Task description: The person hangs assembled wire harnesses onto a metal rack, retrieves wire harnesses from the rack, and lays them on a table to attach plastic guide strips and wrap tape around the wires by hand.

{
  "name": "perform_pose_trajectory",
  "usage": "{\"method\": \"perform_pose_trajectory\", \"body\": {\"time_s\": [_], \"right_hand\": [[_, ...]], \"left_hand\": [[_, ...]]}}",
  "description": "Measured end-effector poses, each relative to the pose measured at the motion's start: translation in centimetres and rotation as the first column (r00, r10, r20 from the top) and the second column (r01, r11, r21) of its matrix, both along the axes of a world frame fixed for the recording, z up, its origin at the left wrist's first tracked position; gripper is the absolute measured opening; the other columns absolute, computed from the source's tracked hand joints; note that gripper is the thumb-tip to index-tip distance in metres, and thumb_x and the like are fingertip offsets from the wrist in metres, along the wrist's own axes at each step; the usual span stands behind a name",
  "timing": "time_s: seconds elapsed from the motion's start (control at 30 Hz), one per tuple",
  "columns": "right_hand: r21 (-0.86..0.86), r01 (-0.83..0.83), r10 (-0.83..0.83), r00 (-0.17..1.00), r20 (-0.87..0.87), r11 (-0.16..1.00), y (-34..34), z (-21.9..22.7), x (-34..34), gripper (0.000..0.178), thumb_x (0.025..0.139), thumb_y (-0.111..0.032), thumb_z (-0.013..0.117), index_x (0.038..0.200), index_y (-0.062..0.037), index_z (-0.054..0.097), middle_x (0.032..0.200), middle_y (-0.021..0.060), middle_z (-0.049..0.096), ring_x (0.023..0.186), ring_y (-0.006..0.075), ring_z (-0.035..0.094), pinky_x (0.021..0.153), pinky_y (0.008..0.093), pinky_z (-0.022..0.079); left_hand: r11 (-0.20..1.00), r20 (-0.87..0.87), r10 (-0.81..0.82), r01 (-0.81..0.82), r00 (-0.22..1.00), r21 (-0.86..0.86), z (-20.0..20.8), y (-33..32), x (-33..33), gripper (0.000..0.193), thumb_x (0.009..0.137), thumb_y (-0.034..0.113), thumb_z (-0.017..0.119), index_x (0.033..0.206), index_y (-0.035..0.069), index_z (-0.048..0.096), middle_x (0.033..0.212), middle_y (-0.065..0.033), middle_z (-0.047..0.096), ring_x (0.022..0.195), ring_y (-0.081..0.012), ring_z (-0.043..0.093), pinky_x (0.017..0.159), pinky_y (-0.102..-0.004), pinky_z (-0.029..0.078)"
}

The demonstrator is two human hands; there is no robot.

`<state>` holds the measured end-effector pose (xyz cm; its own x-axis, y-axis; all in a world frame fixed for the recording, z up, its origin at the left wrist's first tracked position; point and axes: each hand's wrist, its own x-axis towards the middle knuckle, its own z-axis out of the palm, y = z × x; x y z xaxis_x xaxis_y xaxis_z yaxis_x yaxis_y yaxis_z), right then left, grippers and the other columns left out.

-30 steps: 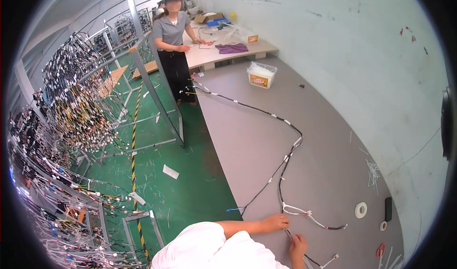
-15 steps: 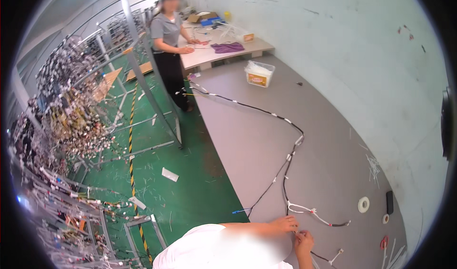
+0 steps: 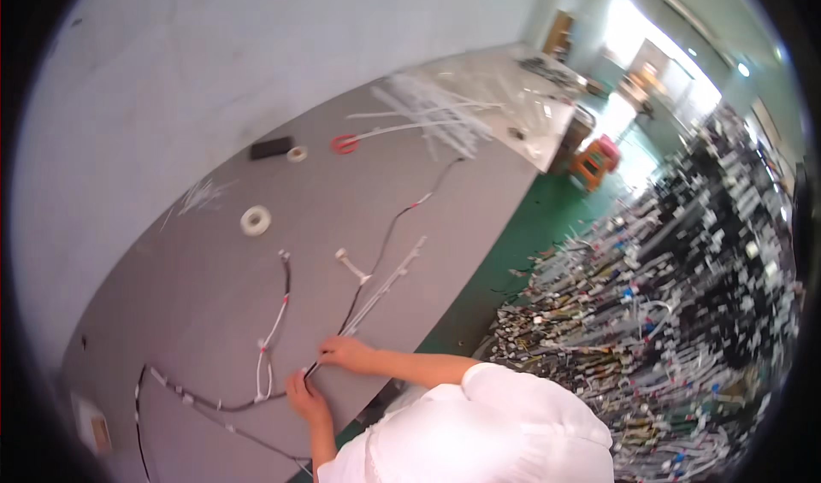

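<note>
Two hands bend their fingers around one dark wire harness on the grey tabletop. The left hand has its fingers curled narrowly at the cable; the right hand pinches it a little farther along, a short length showing between them. Fingertip contact is too small to make out. Pale strips lie just beyond the right fingers, a white-sleeved branch near the left, and a tape roll well past both.
</note>
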<state>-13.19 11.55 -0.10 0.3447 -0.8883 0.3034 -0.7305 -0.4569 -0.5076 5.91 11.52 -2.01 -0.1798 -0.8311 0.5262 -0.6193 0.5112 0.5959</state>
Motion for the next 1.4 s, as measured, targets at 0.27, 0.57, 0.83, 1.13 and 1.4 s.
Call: {"method": "perform_pose_trajectory", "body": {"time_s": [0.27, 0.57, 0.83, 1.13, 1.4], "right_hand": [[0.04, 0.017, -0.01, 0.985, -0.17, 0.999, 0.2, -0.1, 0.0, 0.024, 0.072, -0.013, 0.059, 0.096, -0.0126, 0.063, 0.098, 0.0087, 0.053, 0.102, 0.0276, 0.05, 0.08, 0.0371, 0.046], [0.044, -0.264, 0.263, 0.964, 0.024, 0.963, -2.8, -0.9, -2.8, 0.014, 0.073, -0.016, 0.057, 0.085, -0.0118, 0.064, 0.09, 0.01, 0.057, 0.089, 0.0284, 0.058, 0.074, 0.0387, 0.049], [-0.018, -0.279, 0.268, 0.935, -0.232, 0.96, -3.2, -0.7, -2.7, 0.014, 0.079, -0.024, 0.055, 0.08, -0.0149, 0.065, 0.086, 0.0052, 0.057, 0.089, 0.0231, 0.056, 0.076, 0.0386, 0.045], [0.072, -0.272, 0.269, 0.962, 0.052, 0.96, -3.4, -0.6, -4.7, 0.021, 0.077, -0.012, 0.057, 0.095, -0.0166, 0.068, 0.088, 0.009, 0.058, 0.089, 0.0262, 0.056, 0.077, 0.0398, 0.044], [0.056, -0.321, 0.318, 0.947, 0.057, 0.946, -3.9, 0.2, -6.1, 0.017, 0.072, -0.009, 0.062, 0.088, -0.0122, 0.065, 0.097, 0.0071, 0.057, 0.092, 0.026, 0.054, 0.08, 0.0416, 0.043]], "left_hand": [[0.973, -0.156, 0.095, -0.059, 0.983, 0.222, -1.3, 0.7, -2.7, 0.026, 0.082, -0.001, 0.056, 0.107, -0.003, 0.055, 0.094, -0.0171, 0.06, 0.083, -0.0333, 0.058, 0.075, -0.0395, 0.047], [0.987, -0.038, 0.108, -0.102, 0.993, 0.122, -2.0, 0.3, -2.7, 0.028, 0.078, -0.004, 0.057, 0.106, -0.003, 0.057, 0.089, -0.0172, 0.06, 0.079, -0.0296, 0.06, 0.071, -0.0384, 0.049], [0.966, 0.308, 0.197, -0.238, 0.931, 0.102, -0.9, 0.8, -3.5, 0.014, 0.079, 0.004, 0.059, 0.093, 0.003, 0.06, 0.083, -0.0157, 0.061, 0.075, -0.0343, 0.057, 0.063, -0.0426, 0.045], [0.926, 0.095, 0.307, -0.32, 0.947, 0.199, 1.1, 0.9, -5.4, 0.025, 0.076, 0.003, 0.062, 0.1, 0.006, 0.06, 0.086, -0.011, 0.063, 0.08, -0.0309, 0.059, 0.07, -0.0403, 0.045], [0.93, 0.095, 0.328, -0.339, 0.94, 0.142, 0.6, 1.1, -5.0, 0.026, 0.075, 0.001, 0.06, 0.1, 0.007, 0.059, 0.086, -0.0095, 0.062, 0.08, -0.0286, 0.06, 0.069, -0.0375, 0.048]]}}
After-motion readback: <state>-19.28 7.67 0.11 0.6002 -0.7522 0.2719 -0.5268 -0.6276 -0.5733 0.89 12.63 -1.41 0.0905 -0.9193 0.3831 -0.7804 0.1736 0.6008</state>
